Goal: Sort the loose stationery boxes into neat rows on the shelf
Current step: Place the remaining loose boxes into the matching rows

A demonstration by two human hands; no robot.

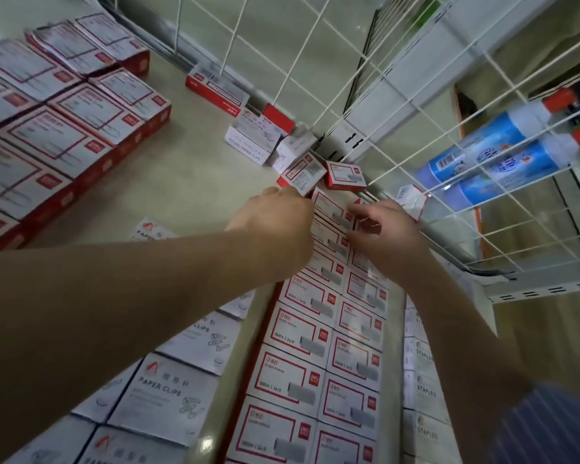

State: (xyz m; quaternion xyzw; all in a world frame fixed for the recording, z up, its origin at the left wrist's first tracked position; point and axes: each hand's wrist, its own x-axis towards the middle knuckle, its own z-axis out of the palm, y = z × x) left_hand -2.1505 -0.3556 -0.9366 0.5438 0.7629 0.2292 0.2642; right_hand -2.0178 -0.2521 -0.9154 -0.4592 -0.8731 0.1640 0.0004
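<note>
The staple boxes point(302, 333) lie flat, labels up, in two neat columns running from the near edge of the shelf point(188, 175) away toward the far right corner, each box's long axis across the column. At the far end of these columns both my hands meet. My left hand point(275, 226) is knuckles up, arm stretched forward, its fingers curled down at the left side of the end box point(329, 209); whether they clamp it I cannot tell. My right hand point(387, 236) reaches in from the right, thumb and forefinger closed in a pinch on that box's right edge.

Beyond the hands, loose boxes sit unsorted in the corner: two small red-and-white boxes point(345, 175) skewed at different angles, and a paper clip carton point(252, 142) tilted against others. A further small box point(412, 200) leans by the wire grid point(399, 105).

Left of the staple columns lie white paper clip boxes point(168, 393) in rows. Larger red-edged boxes point(64, 122) are ranked at the far left. Behind the grid, two blue bottles point(496, 155) lie on their sides.
</note>
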